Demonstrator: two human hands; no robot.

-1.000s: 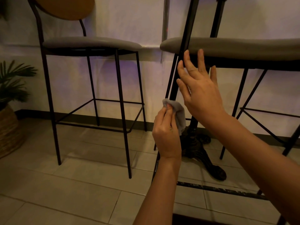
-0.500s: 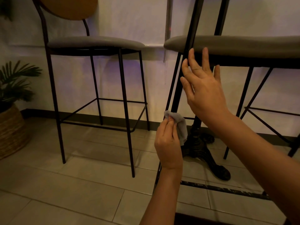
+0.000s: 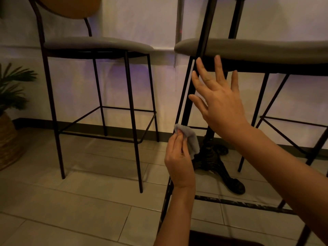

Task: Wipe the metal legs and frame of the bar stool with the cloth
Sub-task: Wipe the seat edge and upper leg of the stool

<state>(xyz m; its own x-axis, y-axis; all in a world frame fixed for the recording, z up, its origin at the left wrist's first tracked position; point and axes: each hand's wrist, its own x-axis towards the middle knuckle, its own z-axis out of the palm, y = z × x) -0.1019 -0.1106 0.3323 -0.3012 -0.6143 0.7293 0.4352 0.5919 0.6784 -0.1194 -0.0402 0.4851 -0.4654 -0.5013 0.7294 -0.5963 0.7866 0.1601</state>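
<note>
The near bar stool (image 3: 257,50) has a grey padded seat and thin black metal legs. Its front left leg (image 3: 190,96) slants down past my hands. My left hand (image 3: 179,162) grips a small grey cloth (image 3: 190,139) and holds it against that leg, about halfway down. My right hand (image 3: 216,102) hovers just right of the leg below the seat, fingers spread and straight, holding nothing. The stool's footrest bar (image 3: 239,204) runs low across the right.
A second stool (image 3: 95,45) with a tan round backrest stands at the left by the white wall. A black cast-iron table base (image 3: 213,157) sits behind the near stool's leg. A potted plant in a woven basket (image 3: 7,139) is at far left. Grey tiled floor.
My left hand has slid the cloth down the leg from mid-height toward the floor. My right hand stays open near the seat, fingers spreading a little wider.
</note>
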